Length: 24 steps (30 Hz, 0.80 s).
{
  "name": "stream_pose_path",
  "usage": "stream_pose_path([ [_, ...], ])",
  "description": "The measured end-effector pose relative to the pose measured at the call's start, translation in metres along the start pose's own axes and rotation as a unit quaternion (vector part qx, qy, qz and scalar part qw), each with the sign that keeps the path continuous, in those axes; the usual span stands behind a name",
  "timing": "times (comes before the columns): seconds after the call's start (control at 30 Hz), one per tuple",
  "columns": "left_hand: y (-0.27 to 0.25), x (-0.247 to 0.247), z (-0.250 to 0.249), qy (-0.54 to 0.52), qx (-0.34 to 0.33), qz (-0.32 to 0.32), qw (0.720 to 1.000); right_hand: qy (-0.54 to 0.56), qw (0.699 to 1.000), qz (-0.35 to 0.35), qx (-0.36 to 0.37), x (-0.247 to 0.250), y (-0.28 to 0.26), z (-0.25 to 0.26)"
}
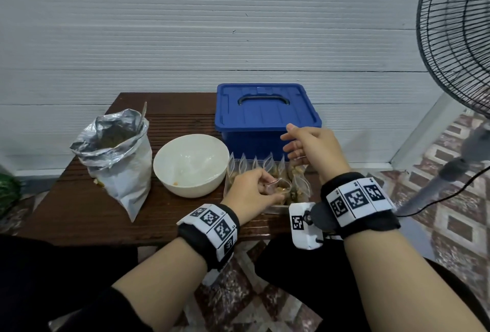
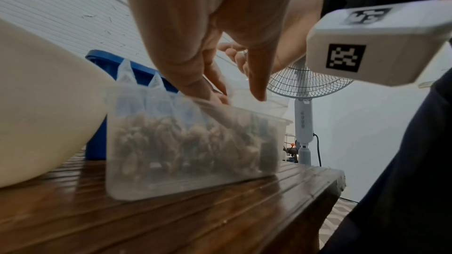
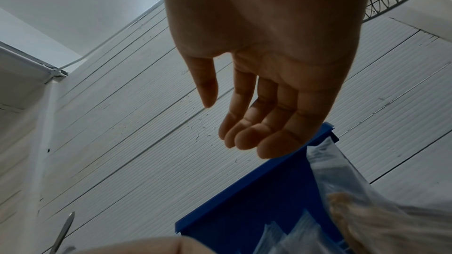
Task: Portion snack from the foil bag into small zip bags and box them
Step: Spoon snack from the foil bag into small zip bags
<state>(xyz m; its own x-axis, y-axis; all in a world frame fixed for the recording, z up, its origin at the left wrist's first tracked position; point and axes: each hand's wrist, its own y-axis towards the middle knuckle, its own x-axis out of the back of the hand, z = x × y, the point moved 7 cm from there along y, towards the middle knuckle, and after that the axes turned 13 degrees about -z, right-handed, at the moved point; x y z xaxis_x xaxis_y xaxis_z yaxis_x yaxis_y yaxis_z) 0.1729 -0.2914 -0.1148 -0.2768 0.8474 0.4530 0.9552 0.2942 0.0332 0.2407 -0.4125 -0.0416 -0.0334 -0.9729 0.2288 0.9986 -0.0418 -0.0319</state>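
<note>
Foil bag (image 1: 116, 156) stands open at the left of the tabletop (image 1: 79, 199), crumpled at the mouth, with a spoon handle (image 1: 143, 114) poking out; it looks light and floppy, so I would steady it by its side wall, not the rim. Next to it sits a white bowl (image 1: 191, 164), almost empty. Right of the bowl, a clear box (image 2: 190, 142) holds a row of small filled zip bags standing on end. The left hand (image 1: 252, 193) reaches into the box, fingers pinching one small zip bag (image 1: 278, 188) of snack. Such a bag is thin, slippery and soft, best held by its sealed top strip so the pieces inside are not crushed. The right hand (image 1: 313, 148) hovers above the box's far end, fingers loosely spread and holding nothing. Behind stands a shut blue bin (image 1: 265, 117); a fan (image 1: 458, 40) is at far right.
</note>
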Motion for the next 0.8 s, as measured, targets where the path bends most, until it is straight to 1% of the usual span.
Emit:
stream_pose_path([
  [0.1, 0.0, 0.001, -0.003, -0.006, -0.001, -0.014, 1.0, 0.002, 1.0, 0.002, 0.001, -0.001, 0.001, 0.001],
  [0.23, -0.003, -0.001, -0.002, 0.012, 0.003, 0.024, 1.0, -0.004, 1.0, 0.004, 0.003, -0.005, 0.003, -0.001],
  [0.3, -0.004, 0.005, -0.004, 0.003, 0.01, 0.025, 1.0, -0.011, 1.0, 0.006, 0.002, -0.008, 0.005, -0.005],
  [0.37, -0.003, 0.019, -0.009, 0.003, 0.003, 0.002, 1.0, -0.014, 1.0, 0.012, 0.0, -0.011, 0.005, -0.007],
  [0.47, 0.005, 0.048, -0.014, 0.018, -0.013, -0.065, 0.998, -0.024, 0.999, 0.022, 0.001, -0.016, 0.006, -0.01],
  [0.57, 0.02, 0.082, -0.006, 0.02, 0.007, -0.14, 0.99, -0.032, 0.999, 0.03, -0.004, -0.018, 0.006, -0.013],
  [0.63, 0.031, 0.104, 0.006, 0.067, 0.03, -0.176, 0.982, -0.034, 0.999, 0.035, -0.004, -0.02, 0.005, -0.014],
  [0.7, 0.042, 0.12, 0.024, 0.143, 0.06, -0.18, 0.971, -0.04, 0.998, 0.039, 0.001, -0.022, 0.005, -0.013],
  [0.73, 0.045, 0.124, 0.033, 0.186, 0.071, -0.165, 0.966, -0.043, 0.998, 0.042, 0.004, -0.023, 0.005, -0.013],
  [0.8, 0.049, 0.124, 0.047, 0.259, 0.082, -0.11, 0.956, -0.041, 0.998, 0.051, 0.003, -0.026, 0.005, -0.014],
])
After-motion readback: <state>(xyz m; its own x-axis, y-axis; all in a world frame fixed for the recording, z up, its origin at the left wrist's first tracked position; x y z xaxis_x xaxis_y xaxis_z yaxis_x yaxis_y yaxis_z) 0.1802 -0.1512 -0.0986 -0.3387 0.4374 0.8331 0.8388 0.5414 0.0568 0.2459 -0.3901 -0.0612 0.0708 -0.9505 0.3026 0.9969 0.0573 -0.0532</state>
